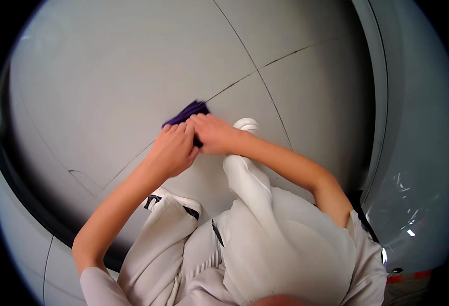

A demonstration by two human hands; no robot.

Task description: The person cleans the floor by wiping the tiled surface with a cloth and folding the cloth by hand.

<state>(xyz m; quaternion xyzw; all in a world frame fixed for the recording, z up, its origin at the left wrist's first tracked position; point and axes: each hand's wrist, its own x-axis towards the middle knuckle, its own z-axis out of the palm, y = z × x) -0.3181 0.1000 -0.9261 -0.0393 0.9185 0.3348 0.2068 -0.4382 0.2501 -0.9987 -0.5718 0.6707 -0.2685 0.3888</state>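
A dark purple cloth [187, 113] is bunched up between my two hands, above the tiled floor. My left hand [174, 148] has its fingers closed around the lower left part of it. From the other side my right hand [213, 133] grips the cloth, its knuckles beside those of the left. Part of the cloth hides under the fingers, and a dark fold shows between the hands.
Light grey floor tiles [132, 66] with dark joints lie beneath me. My white shoes [246, 124] and pale trousers [290, 229] are close below the hands. A shiny grey panel [413, 153] stands at the right, with a dark curved edge [23, 178] at the left.
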